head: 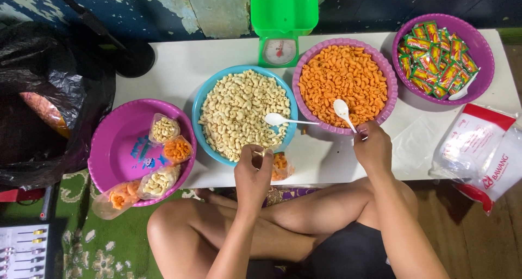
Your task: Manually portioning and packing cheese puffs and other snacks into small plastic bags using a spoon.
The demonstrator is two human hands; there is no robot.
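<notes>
Orange macaroni snacks (pixel 342 78) are filling the purple-rimmed bowl (pixel 304 109), a heap of small curled elbows coated in a dusty, bright orange seasoning. That bowl is sitting on the white table (pixel 179 61), and everything else is best placed from it. The right hand (pixel 372 147) is hovering at the bowl's near rim, its fingers pinching the handle of a white plastic spoon (pixel 342 110) whose scoop is resting on the orange heap. Just to the left of the bowl, a blue bowl (pixel 204 102) is holding pale, unseasoned macaroni snacks (pixel 239 113), with a second white spoon (pixel 277 119) lying across its near edge. The left hand (pixel 253 173) is curling closed around the mouth of a small clear bag (pixel 280 167) (already partly filled with orange pieces), just in front of the blue bowl. Farther left, a magenta basin (pixel 109 148) is carrying several filled little bags (pixel 166 148) of both kinds. To the right of the purple-rimmed bowl, another purple bowl (pixel 484 51) is holding green and red seasoning sachets (pixel 435 59). Behind it, a green scale (pixel 280 51) is standing.
</notes>
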